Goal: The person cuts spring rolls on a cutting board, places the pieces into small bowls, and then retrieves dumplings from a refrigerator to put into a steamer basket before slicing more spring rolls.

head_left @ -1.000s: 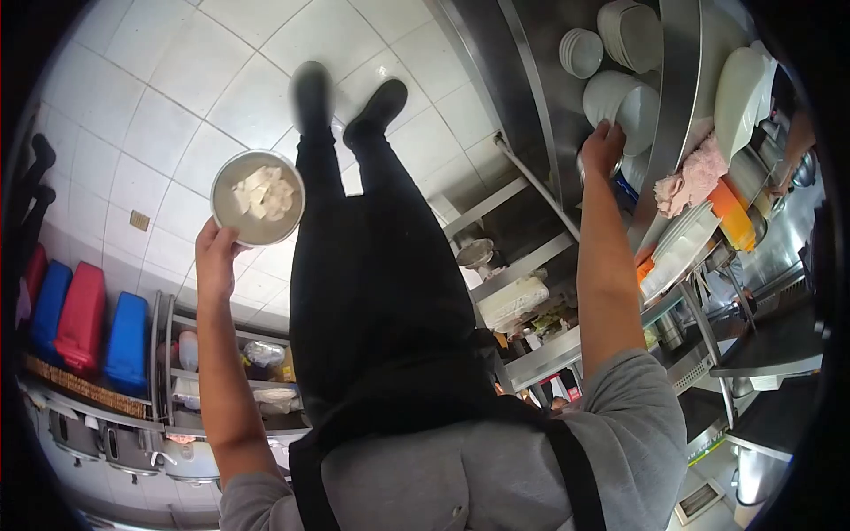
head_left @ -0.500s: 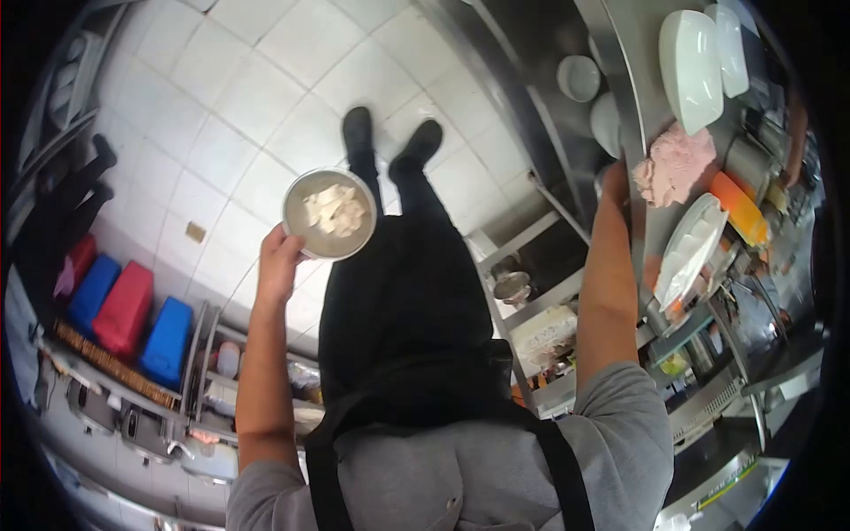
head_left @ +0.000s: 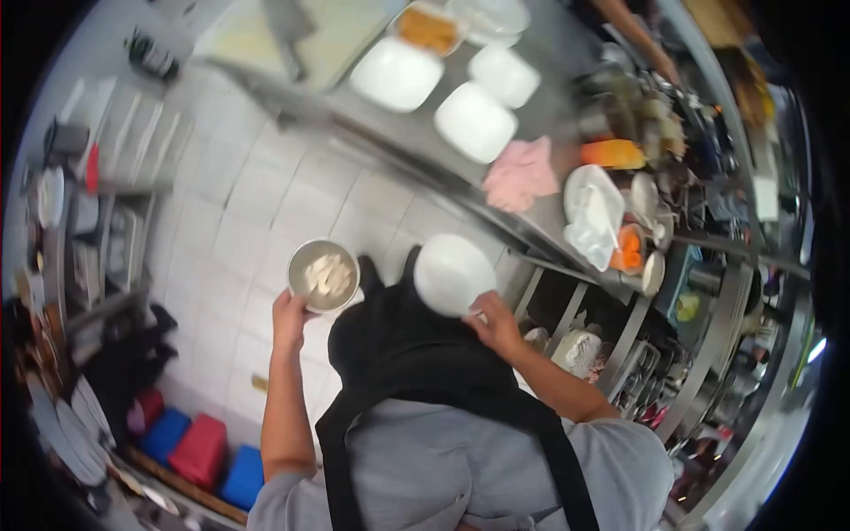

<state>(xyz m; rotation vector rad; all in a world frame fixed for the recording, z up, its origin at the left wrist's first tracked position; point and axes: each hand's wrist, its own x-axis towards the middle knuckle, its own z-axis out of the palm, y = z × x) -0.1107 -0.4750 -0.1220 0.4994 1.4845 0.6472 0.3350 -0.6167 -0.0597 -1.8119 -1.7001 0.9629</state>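
My left hand [head_left: 294, 319] grips the rim of a round metal bowl [head_left: 297, 257]. Pale, whitish pieces of food [head_left: 328, 275] lie in the bottom of it; their kind I cannot make out. In my right hand [head_left: 496, 324] is a white bowl [head_left: 454, 274], pinched at its near right edge. I see nothing inside this white bowl. Both bowls are held in the air in front of my dark apron, side by side with a gap between them.
A steel counter [head_left: 390, 142] runs across ahead, bearing white dishes [head_left: 475, 122], a pink cloth [head_left: 522, 174] and a cutting board [head_left: 345, 26] with a knife [head_left: 289, 35]. Another person's arm [head_left: 633, 34] reaches in at the far right. Blue and red bins [head_left: 197, 450] stand lower left.
My right hand has come out from under the counter holding the white bowl. My view has turned, bringing more of the counter in. The left hand still holds the metal bowl.
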